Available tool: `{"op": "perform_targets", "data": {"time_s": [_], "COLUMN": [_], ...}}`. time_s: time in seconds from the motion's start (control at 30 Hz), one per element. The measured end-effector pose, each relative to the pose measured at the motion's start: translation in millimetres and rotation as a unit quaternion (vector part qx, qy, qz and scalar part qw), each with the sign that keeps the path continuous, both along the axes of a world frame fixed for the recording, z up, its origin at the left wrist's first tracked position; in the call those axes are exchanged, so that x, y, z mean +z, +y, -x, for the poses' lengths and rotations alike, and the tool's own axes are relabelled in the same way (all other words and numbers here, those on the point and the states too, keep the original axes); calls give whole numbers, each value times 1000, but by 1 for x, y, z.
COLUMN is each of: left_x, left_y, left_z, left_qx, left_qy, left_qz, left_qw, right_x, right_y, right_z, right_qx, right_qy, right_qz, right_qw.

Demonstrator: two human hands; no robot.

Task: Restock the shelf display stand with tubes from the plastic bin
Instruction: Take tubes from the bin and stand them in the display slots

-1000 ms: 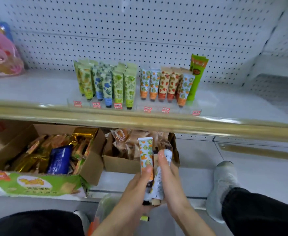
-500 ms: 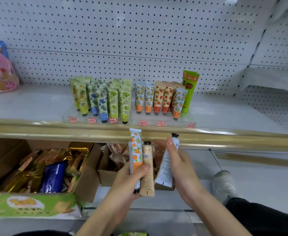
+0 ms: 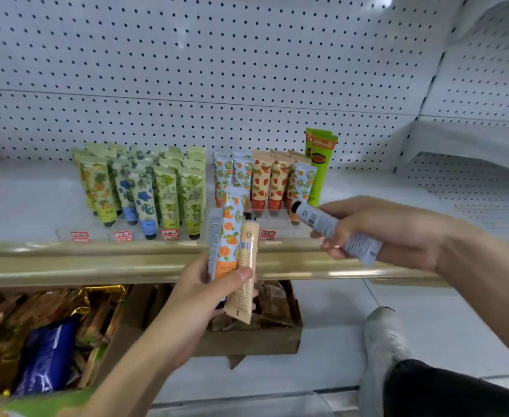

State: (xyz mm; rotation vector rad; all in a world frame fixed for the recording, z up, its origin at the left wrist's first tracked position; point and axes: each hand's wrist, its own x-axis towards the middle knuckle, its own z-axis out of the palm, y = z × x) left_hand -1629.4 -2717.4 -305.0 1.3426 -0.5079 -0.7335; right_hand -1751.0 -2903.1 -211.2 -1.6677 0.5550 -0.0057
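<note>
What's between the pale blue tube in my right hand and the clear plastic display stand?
Nothing visible. The pale blue tube in the right hand has its black cap at the front of the clear plastic display stand.

- Orange-print tube (image 3: 228, 236): upright, crimped end up, gripped in the left hand (image 3: 196, 302).
- Peach tube (image 3: 245, 266): touching its right side, black cap up, same hand.
- Pale grey tube (image 3: 336, 233): tilted, black cap up-left, in the right hand (image 3: 391, 233).
- Clear display stand (image 3: 280, 221): on the shelf (image 3: 21, 200), holding rows of printed tubes (image 3: 145, 191), caps down.
</note>
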Motion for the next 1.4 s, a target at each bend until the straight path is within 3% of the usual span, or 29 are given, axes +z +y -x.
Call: {"op": "perform_targets", "data": {"time_s": [0.13, 0.33, 0.53, 1.23, 1.4], "left_x": [7, -5, -9, -17, -17], "left_y": [-21, -30, -30, -37, -36], "left_z": [-17, -34, -37, -34, -35], "left_qx": [1, -4, -2, -1, 8], "left_qy": [-16, -3, 8, 53, 61], "left_qz": [27, 22, 41, 56, 60], "left_qw": [999, 1000, 999, 997, 996], "right_x": [26, 23, 8, -36, -23], "right_y": [-16, -41, -50, -51, -49], "right_z": [-10, -21, -35, -48, -41], "right_qx": [32, -133, -170, -151, -126], "right_qy": [-18, -96, -194, -142, -209], "right_qz": [143, 338, 280, 339, 203], "right_qw": [989, 927, 925, 918, 948]}}
